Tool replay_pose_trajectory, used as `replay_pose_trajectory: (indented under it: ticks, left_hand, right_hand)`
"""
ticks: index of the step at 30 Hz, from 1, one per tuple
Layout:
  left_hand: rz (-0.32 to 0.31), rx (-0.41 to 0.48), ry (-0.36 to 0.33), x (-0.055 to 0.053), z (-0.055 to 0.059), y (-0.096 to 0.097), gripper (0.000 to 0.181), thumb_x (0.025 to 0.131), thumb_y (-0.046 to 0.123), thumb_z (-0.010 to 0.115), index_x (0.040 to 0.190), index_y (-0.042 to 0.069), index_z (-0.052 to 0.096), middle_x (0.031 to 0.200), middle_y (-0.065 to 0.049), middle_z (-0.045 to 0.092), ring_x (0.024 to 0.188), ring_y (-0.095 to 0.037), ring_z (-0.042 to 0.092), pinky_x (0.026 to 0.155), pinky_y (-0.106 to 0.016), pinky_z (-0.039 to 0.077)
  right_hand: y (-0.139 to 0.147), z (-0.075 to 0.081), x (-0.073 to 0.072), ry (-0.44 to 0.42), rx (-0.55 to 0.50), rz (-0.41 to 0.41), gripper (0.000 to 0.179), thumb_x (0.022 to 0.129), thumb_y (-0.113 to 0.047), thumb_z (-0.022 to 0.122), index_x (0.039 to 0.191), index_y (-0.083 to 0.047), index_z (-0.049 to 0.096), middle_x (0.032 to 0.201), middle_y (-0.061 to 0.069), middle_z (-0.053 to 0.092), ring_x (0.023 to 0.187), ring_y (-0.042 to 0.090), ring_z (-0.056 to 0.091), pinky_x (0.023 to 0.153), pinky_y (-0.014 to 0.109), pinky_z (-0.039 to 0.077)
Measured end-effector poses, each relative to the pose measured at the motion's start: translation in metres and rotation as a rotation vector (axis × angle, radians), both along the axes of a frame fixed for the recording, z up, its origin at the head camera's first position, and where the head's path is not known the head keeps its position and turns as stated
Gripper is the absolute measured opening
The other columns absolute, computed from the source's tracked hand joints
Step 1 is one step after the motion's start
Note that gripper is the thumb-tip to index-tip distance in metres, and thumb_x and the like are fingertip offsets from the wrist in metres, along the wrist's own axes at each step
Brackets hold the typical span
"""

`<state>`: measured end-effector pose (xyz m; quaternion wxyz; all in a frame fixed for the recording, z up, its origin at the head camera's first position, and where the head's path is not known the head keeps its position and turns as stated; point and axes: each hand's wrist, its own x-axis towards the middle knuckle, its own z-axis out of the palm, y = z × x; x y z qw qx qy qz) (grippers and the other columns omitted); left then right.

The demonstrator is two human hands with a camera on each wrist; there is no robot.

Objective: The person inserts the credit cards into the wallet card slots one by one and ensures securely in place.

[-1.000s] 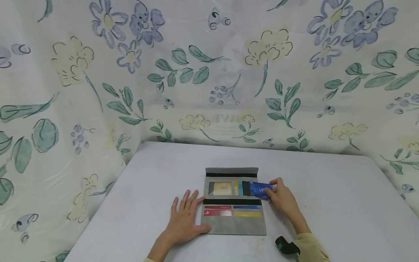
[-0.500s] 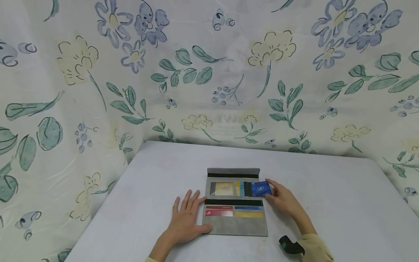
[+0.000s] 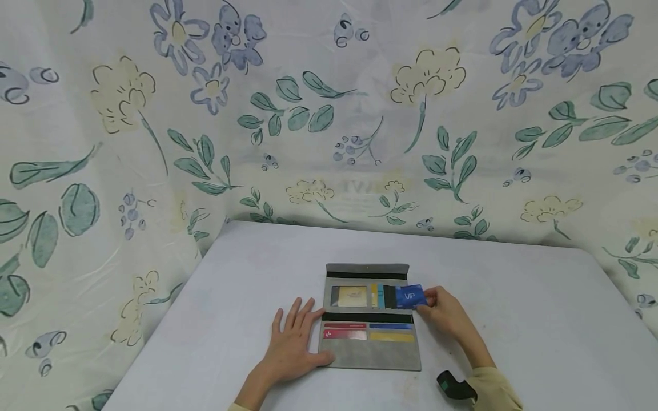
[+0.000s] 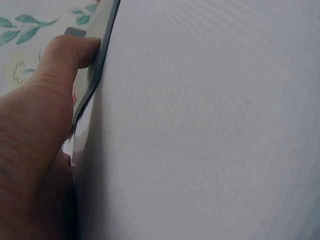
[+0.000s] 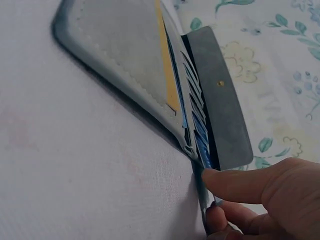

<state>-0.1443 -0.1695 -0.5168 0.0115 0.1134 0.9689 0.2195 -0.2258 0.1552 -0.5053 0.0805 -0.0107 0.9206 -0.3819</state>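
A grey wallet (image 3: pixel 370 355) lies unfolded on the table, with its narrow flap (image 3: pixel 367 268) at the far side. Along its left edge rests my left hand (image 3: pixel 290 348), fingers spread and thumb on the near left corner; the left wrist view shows that thumb (image 4: pixel 55 65) on the wallet's edge. A blue card (image 3: pixel 408 296) marked "VIP" sticks out past the upper panel's right side, its left part hidden in a slot. My right hand (image 3: pixel 448 317) pinches the card's right end. In the right wrist view, thumb and fingers of the right hand (image 5: pixel 260 195) close on it beside the stacked slots.
Red, blue and yellow cards sit in the lower panel's slots, such as a yellow card (image 3: pixel 392 337). A clear window (image 3: pixel 350 296) is at upper left. A black wrist device (image 3: pixel 454 386) is by the right sleeve (image 3: pixel 496 389). Floral cloth (image 3: pixel 360 114) hangs behind the white table (image 3: pixel 247 268).
The blue card has gone from tilted to straighter and shifted slightly left against the wallet. My right fingers have changed their grip on its end. My left hand stays in place.
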Motion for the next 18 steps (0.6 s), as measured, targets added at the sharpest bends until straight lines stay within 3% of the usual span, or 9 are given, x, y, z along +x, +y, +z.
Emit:
replay_pose_trajectory:
  ticks: [6,18]
  left_hand:
    - [0.002,-0.002,-0.005,-0.0003,0.001,0.0005,0.087,0.076,0.06,0.07,0.144,0.013,0.042,0.159,-0.015,0.029,0.15,-0.038,0.013,0.115,-0.065,0.001]
    - [0.001,0.013,-0.007,0.0005,0.0035,0.0019,0.087,0.076,0.058,0.071,0.144,0.012,0.043,0.159,-0.015,0.03,0.149,-0.039,0.013,0.114,-0.066,0.0]
  right_hand:
    - [-0.0034,0.003,0.0035,0.011,0.027,-0.003,0.028,0.09,-0.01,0.066,0.108,0.008,0.054,0.09,0.012,0.054,0.084,0.024,0.051,0.07,0.034,0.045]
    - [-0.0063,0.0021,0.0065,0.036,0.057,-0.014,0.026,0.09,-0.012,0.068,0.103,0.005,0.055,0.091,0.012,0.054,0.082,0.024,0.051,0.07,0.035,0.046]
